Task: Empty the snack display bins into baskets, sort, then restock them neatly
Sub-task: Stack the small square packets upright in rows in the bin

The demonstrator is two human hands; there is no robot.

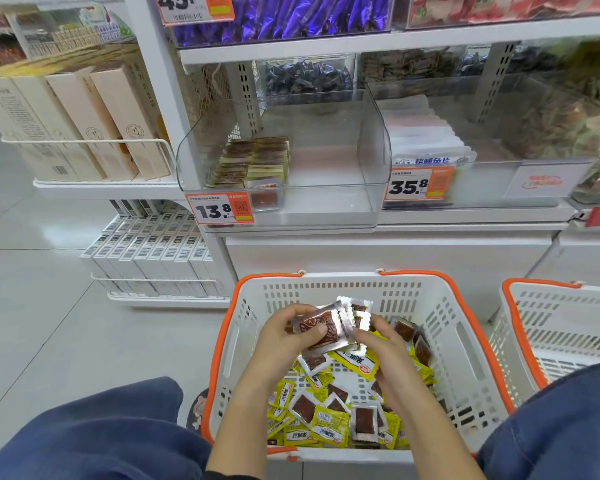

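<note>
Both hands, L (284, 336) + R (378, 344), fingers curled round a stack of snack packets (329, 323) at frame ctr, above white basket (440, 306) (loose packets inside); display bin (326, 202) upper ctr part-stocked.

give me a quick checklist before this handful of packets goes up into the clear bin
1. Left hand grips the packet stack: ok.
2. Right hand steadies the stack's edge: ok.
3. Packets all face one way: cannot tell.
4. Clear bin has free room right of the stacked rows: ok.
5. Basket is emptied: not ok, many loose packets remain.
</note>
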